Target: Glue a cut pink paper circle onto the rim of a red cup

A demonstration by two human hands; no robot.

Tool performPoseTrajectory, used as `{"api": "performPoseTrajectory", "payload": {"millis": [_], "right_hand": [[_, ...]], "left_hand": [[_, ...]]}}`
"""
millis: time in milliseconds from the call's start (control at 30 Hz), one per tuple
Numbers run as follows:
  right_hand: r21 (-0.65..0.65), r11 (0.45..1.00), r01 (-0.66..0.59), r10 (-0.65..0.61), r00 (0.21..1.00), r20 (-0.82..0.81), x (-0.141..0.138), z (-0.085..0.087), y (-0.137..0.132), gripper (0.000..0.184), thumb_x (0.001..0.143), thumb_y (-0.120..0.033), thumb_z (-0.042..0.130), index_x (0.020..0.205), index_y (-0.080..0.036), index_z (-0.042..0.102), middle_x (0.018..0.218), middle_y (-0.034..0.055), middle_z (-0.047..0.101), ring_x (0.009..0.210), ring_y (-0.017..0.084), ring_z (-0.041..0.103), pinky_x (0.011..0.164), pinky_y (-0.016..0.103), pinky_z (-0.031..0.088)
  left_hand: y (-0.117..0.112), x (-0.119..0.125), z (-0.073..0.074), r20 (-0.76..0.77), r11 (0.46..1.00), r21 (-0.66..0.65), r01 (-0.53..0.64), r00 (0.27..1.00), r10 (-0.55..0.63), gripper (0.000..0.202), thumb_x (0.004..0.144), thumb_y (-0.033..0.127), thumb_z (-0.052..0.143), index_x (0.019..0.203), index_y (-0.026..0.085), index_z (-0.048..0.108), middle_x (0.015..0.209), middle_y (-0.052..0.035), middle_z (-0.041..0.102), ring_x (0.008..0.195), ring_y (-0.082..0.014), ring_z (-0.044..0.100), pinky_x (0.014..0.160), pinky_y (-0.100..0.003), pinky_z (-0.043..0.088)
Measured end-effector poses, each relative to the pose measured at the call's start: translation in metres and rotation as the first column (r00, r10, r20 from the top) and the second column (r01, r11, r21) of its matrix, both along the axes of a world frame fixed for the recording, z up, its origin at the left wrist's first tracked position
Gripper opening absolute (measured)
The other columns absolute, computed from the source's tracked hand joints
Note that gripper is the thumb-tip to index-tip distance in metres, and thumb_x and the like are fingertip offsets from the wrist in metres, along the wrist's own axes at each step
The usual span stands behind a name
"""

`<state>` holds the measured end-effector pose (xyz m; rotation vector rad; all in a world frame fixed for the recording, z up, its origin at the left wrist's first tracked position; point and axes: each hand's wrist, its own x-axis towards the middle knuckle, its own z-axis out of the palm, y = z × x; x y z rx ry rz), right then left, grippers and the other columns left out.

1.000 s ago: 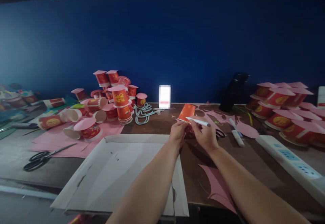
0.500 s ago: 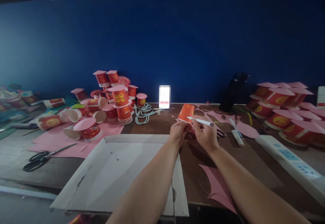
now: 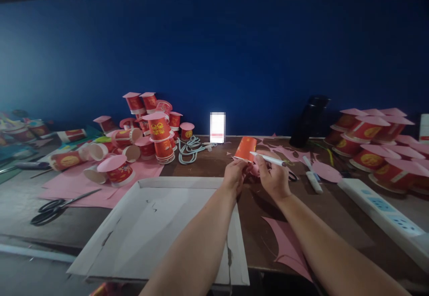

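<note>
A red paper cup point(image 3: 245, 147) with yellow print is held, tilted, by my left hand point(image 3: 235, 174), its fingers closed at the rim end nearest me. My right hand point(image 3: 274, 177) grips a white marker pen point(image 3: 268, 158) whose tip points left at the side of the cup. Whether the tip touches the cup I cannot tell. Just beyond my right hand the dark handle of a pair of scissors point(image 3: 292, 176) shows on the table, partly hidden. Pink paper scraps point(image 3: 288, 154) lie behind the cup.
A white cardboard lid point(image 3: 157, 233) lies at front left. Pink-topped red cups point(image 3: 158, 128) are stacked at left, with more cups point(image 3: 368, 157) at right. Black scissors point(image 3: 53, 209), a coiled cable point(image 3: 189, 150), a black bottle point(image 3: 308, 121) and a power strip point(image 3: 382, 211) surround the work area.
The pen and my right hand have shifted slightly right, and the tip now sits a little farther right along the cup. My left hand and the cup stay almost in place.
</note>
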<state>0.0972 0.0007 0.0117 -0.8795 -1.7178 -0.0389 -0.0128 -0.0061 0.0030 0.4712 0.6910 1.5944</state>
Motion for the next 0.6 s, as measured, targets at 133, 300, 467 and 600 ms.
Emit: {"api": "performPoseTrajectory", "payload": {"millis": [133,300,467,600], "right_hand": [[-0.018,1.000,-0.022,0.022,1.000,0.017,-0.0002,-0.0013,0.0007,0.024,0.092,-0.034,0.048,0.097,-0.018,0.065,0.097,0.0110,0.070,0.093,0.023,0.065,0.084,0.037,0.051],[-0.047,0.998,-0.035,0.037,0.998,0.042,0.0000,-0.0062,0.0032,0.025,0.092,-0.035,0.049,0.096,-0.017,0.065,0.095,0.0114,0.070,0.092,0.024,0.066,0.083,0.038,0.051],[-0.049,0.998,-0.039,0.040,0.999,0.024,0.0003,-0.0044,0.0021,0.024,0.092,-0.035,0.048,0.095,-0.017,0.064,0.095,0.0116,0.070,0.092,0.024,0.065,0.084,0.038,0.051],[-0.042,0.999,-0.033,0.034,0.999,0.017,-0.0005,-0.0027,0.0009,0.023,0.092,-0.034,0.048,0.095,-0.018,0.064,0.095,0.0112,0.069,0.089,0.023,0.065,0.082,0.038,0.051]], "left_hand": [[0.0011,-0.0005,-0.0006,0.007,1.000,-0.012,0.004,1.000,-0.003,0.007,0.063,0.008,0.064,0.057,0.010,0.060,0.058,-0.0024,0.060,0.057,-0.0078,0.056,0.067,-0.021,0.047],[0.0016,-0.0012,-0.0028,0.017,1.000,0.016,0.008,1.000,-0.008,0.007,0.062,0.008,0.067,0.060,0.010,0.061,0.061,-0.0022,0.060,0.058,-0.0081,0.056,0.069,-0.022,0.047],[0.0017,-0.0012,-0.0032,0.020,1.000,0.013,0.015,1.000,-0.015,0.007,0.063,0.008,0.067,0.061,0.010,0.061,0.061,-0.0031,0.060,0.059,-0.0083,0.056,0.069,-0.022,0.046],[0.0022,-0.0007,-0.0036,0.014,1.000,0.008,0.007,1.000,-0.007,0.007,0.063,0.008,0.067,0.061,0.010,0.060,0.061,-0.0031,0.060,0.059,-0.0088,0.057,0.071,-0.024,0.047]]}}
